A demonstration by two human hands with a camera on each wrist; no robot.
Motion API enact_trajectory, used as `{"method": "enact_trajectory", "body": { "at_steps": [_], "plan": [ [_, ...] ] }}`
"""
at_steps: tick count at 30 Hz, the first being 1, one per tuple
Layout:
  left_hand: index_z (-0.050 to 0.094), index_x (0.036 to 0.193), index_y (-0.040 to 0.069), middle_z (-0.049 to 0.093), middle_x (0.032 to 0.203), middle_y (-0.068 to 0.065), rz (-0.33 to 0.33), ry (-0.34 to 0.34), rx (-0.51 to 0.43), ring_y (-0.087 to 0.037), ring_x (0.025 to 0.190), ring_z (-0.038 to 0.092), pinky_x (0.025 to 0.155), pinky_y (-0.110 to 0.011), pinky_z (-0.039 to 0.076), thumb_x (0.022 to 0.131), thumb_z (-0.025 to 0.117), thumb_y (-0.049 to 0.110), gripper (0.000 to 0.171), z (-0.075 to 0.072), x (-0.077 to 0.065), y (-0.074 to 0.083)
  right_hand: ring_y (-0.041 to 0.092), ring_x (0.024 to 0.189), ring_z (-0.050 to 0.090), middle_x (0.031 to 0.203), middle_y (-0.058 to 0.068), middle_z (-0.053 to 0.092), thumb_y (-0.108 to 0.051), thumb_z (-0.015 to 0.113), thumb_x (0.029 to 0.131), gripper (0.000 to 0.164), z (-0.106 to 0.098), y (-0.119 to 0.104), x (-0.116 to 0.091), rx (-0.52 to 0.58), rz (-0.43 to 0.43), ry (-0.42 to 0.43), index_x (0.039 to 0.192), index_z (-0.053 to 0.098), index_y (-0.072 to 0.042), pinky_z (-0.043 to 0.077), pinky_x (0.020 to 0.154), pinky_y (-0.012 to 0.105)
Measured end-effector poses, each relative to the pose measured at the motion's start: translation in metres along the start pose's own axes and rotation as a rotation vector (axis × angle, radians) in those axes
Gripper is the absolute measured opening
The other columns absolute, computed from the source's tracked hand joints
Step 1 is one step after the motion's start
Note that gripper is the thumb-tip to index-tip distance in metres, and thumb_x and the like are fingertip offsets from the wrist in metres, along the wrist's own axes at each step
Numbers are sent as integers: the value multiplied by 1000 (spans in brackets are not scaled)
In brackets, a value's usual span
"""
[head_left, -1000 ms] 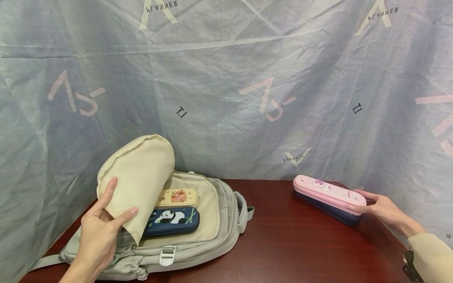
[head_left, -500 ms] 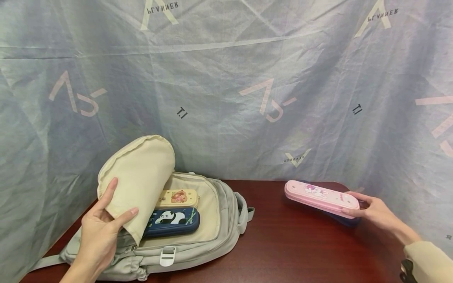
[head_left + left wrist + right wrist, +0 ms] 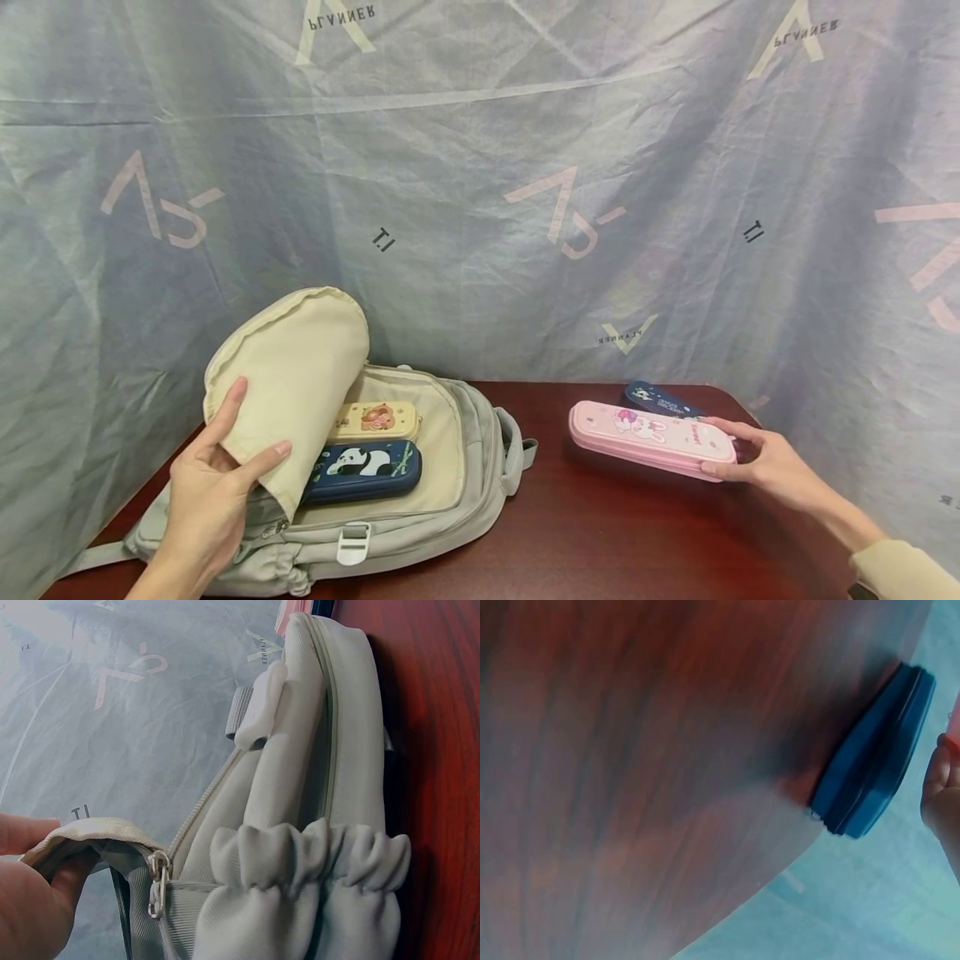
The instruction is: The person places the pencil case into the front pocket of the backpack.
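Note:
My left hand (image 3: 212,475) grips the edge of the cream-lined flap (image 3: 296,375) of a pale grey backpack (image 3: 420,529), holding it folded up; the left wrist view shows thumb and fingers on either side of the flap (image 3: 97,831). Inside the backpack lie a yellow pencil case (image 3: 378,420) and a navy panda pencil case (image 3: 367,469), their left ends hidden behind the flap. Between thumb and fingers, my right hand (image 3: 765,458) pinches the right end of a pink rabbit pencil case (image 3: 648,437). Behind it, partly covered, rests another navy pencil case (image 3: 660,400).
The dark red wooden table (image 3: 585,533) extends between the backpack and the right side. A printed grey curtain (image 3: 480,208) hangs along the back and sides. The backpack's top handle (image 3: 517,454) sticks out to its right.
My right hand has lifted the pink pencil case off the navy one and carried it left and nearer, uncovering part of the navy case. The left hand keeps its hold on the flap.

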State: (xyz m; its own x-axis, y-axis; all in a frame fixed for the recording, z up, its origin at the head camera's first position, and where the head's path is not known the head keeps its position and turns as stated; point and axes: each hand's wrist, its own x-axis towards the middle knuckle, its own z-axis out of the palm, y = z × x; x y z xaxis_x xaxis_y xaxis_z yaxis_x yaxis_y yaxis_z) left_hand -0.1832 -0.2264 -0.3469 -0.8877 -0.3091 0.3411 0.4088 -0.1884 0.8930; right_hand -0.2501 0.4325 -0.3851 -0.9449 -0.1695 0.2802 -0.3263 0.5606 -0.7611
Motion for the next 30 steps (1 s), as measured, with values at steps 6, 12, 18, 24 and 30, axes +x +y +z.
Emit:
{"method": "enact_trajectory", "body": {
  "at_steps": [6, 12, 18, 24, 30],
  "plan": [
    [40, 164, 24, 13, 175, 0, -2, 1, -3, -13, 149, 36, 93, -16, 55, 85, 70, -27, 98, 0, 0, 0, 18, 90, 70, 118, 16, 67, -3, 83, 88, 73, 13, -9, -8, 76, 33, -54, 149, 48, 14, 59, 73, 26],
    [40, 164, 24, 13, 175, 1, -1, -4, -5, -11, 148, 37, 93, -16, 55, 86, 70, -27, 98, -1, -1, 1, 22, 91, 70, 116, 15, 69, -4, 82, 88, 69, 22, -14, -13, 138, 39, -78, 148, 52, 11, 60, 74, 28],
    [40, 164, 25, 12, 176, 1, -8, -1, 0, -14, 150, 34, 93, -16, 55, 86, 70, -27, 98, -1, -1, 1, 21, 93, 69, 118, 10, 70, -3, 81, 89, 67, 27, -16, -17, 178, 40, -106, 148, 51, 12, 61, 75, 28],
    [39, 164, 24, 14, 175, -2, -2, -5, -6, -13, 149, 37, 95, -17, 54, 86, 69, -27, 98, -1, -1, 1, 21, 97, 70, 119, 4, 72, 0, 77, 92, 62, 31, -19, -19, 229, -22, -162, 147, 50, 12, 63, 76, 31],
    [40, 164, 25, 14, 175, -1, -6, -2, 7, -13, 148, 37, 94, -16, 55, 86, 70, -26, 98, 0, -1, 1, 21, 100, 69, 121, 4, 72, 2, 75, 93, 60, 34, -23, -21, 248, -55, -181, 147, 52, 9, 62, 77, 30]
  ]
}}
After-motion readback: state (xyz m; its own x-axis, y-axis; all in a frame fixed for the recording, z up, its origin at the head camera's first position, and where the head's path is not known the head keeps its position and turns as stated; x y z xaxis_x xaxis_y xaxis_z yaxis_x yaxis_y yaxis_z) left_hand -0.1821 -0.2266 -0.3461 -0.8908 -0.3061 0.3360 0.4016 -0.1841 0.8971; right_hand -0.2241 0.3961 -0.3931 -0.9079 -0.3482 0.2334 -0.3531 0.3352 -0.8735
